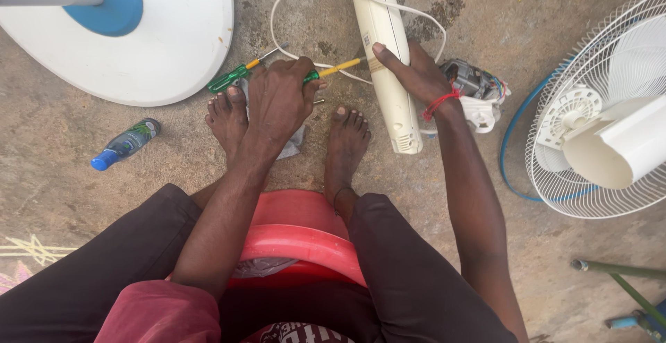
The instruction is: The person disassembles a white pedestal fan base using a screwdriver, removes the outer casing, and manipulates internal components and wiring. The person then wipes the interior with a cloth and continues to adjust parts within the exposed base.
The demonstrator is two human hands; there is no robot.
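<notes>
A green-handled screwdriver (pixel 312 74) is being gripped in the clenched left hand (pixel 277 100) at centre while the light, rigid, slippery cream plastic housing (pixel 385 52), right of it, is being pinned flat under the right hand (pixel 416 72).

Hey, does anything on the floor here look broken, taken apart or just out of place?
Yes. A fan motor lies bare on the concrete with loose wires, beside the white housing under the right hand. The grille lies apart, and a small bottle is tipped over.
</notes>
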